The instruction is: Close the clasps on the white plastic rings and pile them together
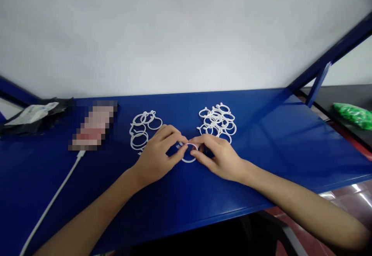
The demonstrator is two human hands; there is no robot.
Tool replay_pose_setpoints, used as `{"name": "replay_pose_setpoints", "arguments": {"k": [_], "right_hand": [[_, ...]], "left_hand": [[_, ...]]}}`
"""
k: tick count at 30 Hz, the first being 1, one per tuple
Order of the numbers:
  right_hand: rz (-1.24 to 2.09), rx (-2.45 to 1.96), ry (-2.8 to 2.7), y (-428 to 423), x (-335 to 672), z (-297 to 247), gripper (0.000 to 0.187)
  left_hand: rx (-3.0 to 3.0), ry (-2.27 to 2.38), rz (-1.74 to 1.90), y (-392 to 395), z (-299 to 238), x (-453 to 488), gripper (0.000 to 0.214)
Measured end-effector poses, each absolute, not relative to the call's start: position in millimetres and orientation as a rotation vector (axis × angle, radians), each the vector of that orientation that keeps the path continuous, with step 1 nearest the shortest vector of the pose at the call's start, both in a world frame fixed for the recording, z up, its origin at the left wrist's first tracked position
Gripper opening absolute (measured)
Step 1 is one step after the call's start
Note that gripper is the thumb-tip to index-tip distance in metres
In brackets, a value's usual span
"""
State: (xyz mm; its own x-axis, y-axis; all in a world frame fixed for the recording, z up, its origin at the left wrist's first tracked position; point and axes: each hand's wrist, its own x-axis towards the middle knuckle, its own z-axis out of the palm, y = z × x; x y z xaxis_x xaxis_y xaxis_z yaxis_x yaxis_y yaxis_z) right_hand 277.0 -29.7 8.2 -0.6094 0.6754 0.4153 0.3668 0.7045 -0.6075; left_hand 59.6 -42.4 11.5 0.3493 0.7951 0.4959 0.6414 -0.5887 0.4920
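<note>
Between my hands a white plastic curtain ring (189,161) is held just above the blue table. My left hand (158,153) pinches its upper left side with thumb and fingertips. The thumb and index finger of my right hand (222,157) close on the ring's right side. Part of the ring, near its small end piece, is hidden by the fingers. Beyond my left hand lies a loose group of similar white rings (138,134), each with a small eyelet. A denser pile of white rings (216,120) overlaps beyond my right hand.
A blue table (186,205) spans the view, with a pale wall behind. At left lie a blurred-out phone-like object (94,126) with a white cable (55,198) and a black plastic package (37,114). A green bag (353,114) rests on a dark surface at right.
</note>
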Motion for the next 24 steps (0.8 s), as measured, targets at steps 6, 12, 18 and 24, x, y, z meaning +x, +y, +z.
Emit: {"name": "replay_pose_setpoints", "arguments": {"k": [6,12,18,24], "right_hand": [[0.867,-0.878,-2.082,-33,276,6,0.015],[0.947,-0.841,-2.072,-34,275,9,0.013],[1.074,-0.79,-2.12,-34,278,8,0.015],[0.961,-0.601,-2.289,-32,281,10,0.015]], "left_hand": [[2.183,1.144,0.954,-45,17,54,0.016],[2.081,1.164,1.078,-40,12,52,0.017],[2.193,1.083,1.216,-41,8,56,0.02],[2.313,1.046,1.174,-41,4,59,0.024]]}}
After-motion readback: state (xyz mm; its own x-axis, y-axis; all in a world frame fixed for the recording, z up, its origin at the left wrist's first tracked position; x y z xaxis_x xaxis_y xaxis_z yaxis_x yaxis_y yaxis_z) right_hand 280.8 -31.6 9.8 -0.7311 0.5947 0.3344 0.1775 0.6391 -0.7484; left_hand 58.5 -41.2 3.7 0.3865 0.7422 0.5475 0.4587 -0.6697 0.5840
